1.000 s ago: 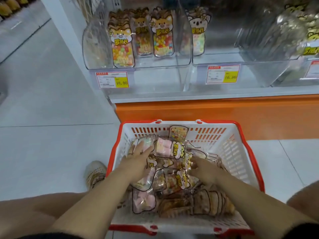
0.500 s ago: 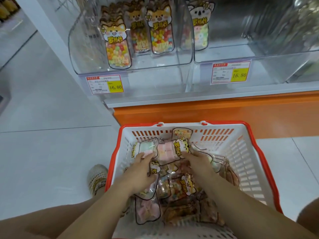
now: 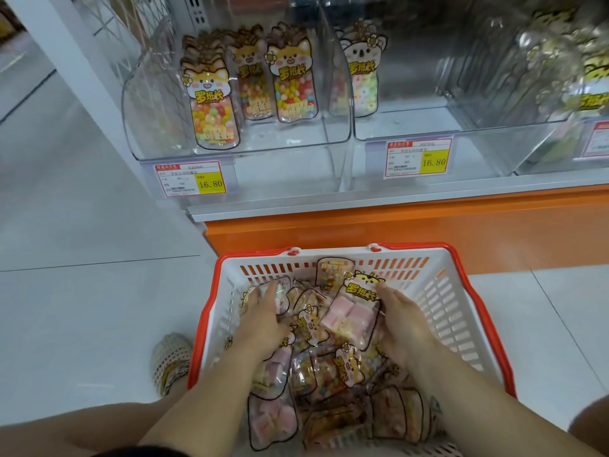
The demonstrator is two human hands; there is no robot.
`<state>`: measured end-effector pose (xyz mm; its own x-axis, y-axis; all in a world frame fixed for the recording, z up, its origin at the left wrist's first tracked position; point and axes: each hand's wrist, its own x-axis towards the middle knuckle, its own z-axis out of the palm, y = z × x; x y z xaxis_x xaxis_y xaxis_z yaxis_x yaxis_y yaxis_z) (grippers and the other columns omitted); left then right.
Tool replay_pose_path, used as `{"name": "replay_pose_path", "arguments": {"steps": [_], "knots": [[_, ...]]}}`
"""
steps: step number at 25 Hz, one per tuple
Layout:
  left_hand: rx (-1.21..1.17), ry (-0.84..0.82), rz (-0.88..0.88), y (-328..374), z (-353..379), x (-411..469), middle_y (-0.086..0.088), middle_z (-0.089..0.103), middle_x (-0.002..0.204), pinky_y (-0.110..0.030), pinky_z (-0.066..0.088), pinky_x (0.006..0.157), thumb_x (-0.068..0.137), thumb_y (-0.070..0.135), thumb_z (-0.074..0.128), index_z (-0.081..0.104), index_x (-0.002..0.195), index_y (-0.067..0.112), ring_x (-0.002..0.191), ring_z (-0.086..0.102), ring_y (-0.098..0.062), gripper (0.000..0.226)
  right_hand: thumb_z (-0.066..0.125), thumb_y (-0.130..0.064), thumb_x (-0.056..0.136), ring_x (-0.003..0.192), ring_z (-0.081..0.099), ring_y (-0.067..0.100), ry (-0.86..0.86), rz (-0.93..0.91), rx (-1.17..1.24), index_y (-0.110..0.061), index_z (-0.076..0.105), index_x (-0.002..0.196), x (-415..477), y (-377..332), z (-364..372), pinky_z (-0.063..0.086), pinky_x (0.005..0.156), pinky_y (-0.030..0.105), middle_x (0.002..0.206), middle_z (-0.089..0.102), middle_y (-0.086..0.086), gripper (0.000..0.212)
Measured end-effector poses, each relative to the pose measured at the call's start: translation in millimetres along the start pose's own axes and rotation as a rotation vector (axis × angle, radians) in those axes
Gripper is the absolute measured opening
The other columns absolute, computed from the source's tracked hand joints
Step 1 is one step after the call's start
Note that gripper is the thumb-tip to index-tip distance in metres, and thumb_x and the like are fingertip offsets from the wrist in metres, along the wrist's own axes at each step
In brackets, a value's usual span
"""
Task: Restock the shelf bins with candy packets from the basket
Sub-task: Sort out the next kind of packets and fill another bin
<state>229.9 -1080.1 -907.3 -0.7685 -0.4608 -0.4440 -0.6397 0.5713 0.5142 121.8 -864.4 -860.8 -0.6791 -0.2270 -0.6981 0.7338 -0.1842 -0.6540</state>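
A white basket with a red rim point(image 3: 461, 311) sits on the floor below the shelf, full of clear candy packets. My right hand point(image 3: 403, 324) holds a pink marshmallow packet point(image 3: 352, 316) by its right edge, tilted up above the pile. Further left in the basket, my left hand point(image 3: 262, 319) rests palm down on other packets, fingers spread over a pink and white packet point(image 3: 280, 293). On the shelf, the left clear bin point(image 3: 158, 127) holds several jelly bean packets point(image 3: 211, 103). The middle bin point(image 3: 412, 123) holds one koala packet point(image 3: 362, 70).
Price tags point(image 3: 191, 179) reading 16.80 hang on the bin fronts. An orange shelf base point(image 3: 428, 232) stands just behind the basket. A third bin point(image 3: 560, 87) at the right holds yellow-labelled packets. My shoe point(image 3: 169, 361) rests on the white floor tiles left of the basket.
My right hand has taken hold of the pink marshmallow packet and lifted it up to the right. My left hand has slid forward over the packets. The view has tilted up toward the shelf.
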Motion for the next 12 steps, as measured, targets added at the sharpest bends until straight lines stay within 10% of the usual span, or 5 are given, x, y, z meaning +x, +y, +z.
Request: {"name": "replay_pose_path", "arguments": {"steps": [5,12], "knots": [[0.149,0.123,0.195,-4,-6,-11,0.003,0.032,0.156,-0.043,0.038,0.115,0.103,0.020,0.046,0.032,0.151,0.045,0.140,0.037,-0.024,0.056,0.060,-0.026,0.099,0.091,0.073,0.031,0.000,-0.032,-0.140,-0.003,0.066,0.108,2,1,2,0.061,0.077,0.044,0.105,0.075,0.014,0.026],[0.650,0.031,0.720,1,-4,-63,0.008,0.064,0.117,-0.045,0.054,0.098,0.073,0.024,0.072,0.069,0.108,0.033,0.120,0.056,-0.021,0.036,0.065,-0.053,0.087,0.084,0.072,0.028,0.140,-0.122,-0.415,-0.020,0.077,0.087,14,10,-14,0.057,0.085,0.048,0.082,0.077,0.001,0.036]]}}
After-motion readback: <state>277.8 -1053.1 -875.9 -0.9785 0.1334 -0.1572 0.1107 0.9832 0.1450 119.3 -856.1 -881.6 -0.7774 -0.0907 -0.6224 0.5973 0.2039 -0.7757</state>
